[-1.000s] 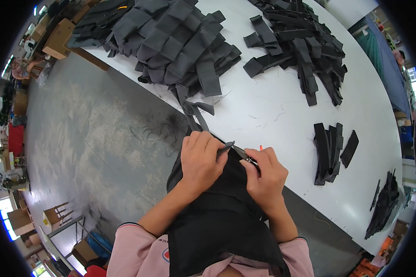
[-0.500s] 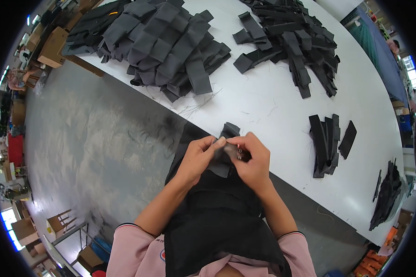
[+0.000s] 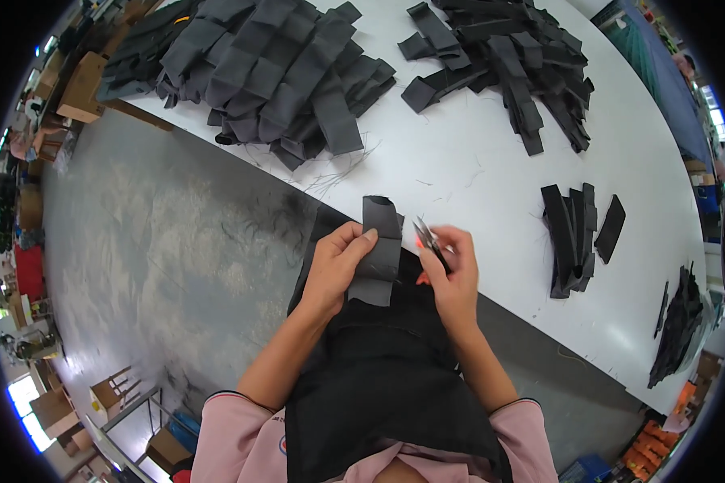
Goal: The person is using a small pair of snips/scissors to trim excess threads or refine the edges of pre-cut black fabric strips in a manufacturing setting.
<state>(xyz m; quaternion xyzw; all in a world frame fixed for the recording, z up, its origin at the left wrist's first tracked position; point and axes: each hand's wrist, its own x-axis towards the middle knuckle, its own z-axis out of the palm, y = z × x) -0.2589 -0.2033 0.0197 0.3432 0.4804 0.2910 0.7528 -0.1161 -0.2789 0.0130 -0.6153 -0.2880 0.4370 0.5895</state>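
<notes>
A dark grey fabric strip (image 3: 381, 262), creased crosswise, is pinched along its left edge by my left hand (image 3: 335, 263), thumb on top. It hangs over my black apron (image 3: 379, 378) at the table's near edge, its upper end over the white surface. Just to its right, my right hand (image 3: 456, 274) is closed around small thread snips (image 3: 428, 239) with metal blades and orange-red parts. The blades point up and left, slightly apart from the strip. My right fingers partly hide the handle.
On the white table (image 3: 475, 181) lie a large heap of folded grey strips (image 3: 274, 72), a second heap of dark strips (image 3: 507, 64) and a small bundle (image 3: 570, 241). A single dark piece (image 3: 611, 229) sits beside it. Loose threads (image 3: 342, 171) are scattered about. Grey floor (image 3: 161, 233) shows left.
My hands have moved apart; the right one has drawn back to the right, showing the snips. The strip, bunched between both hands before, now lies flatter and more extended in my left hand.
</notes>
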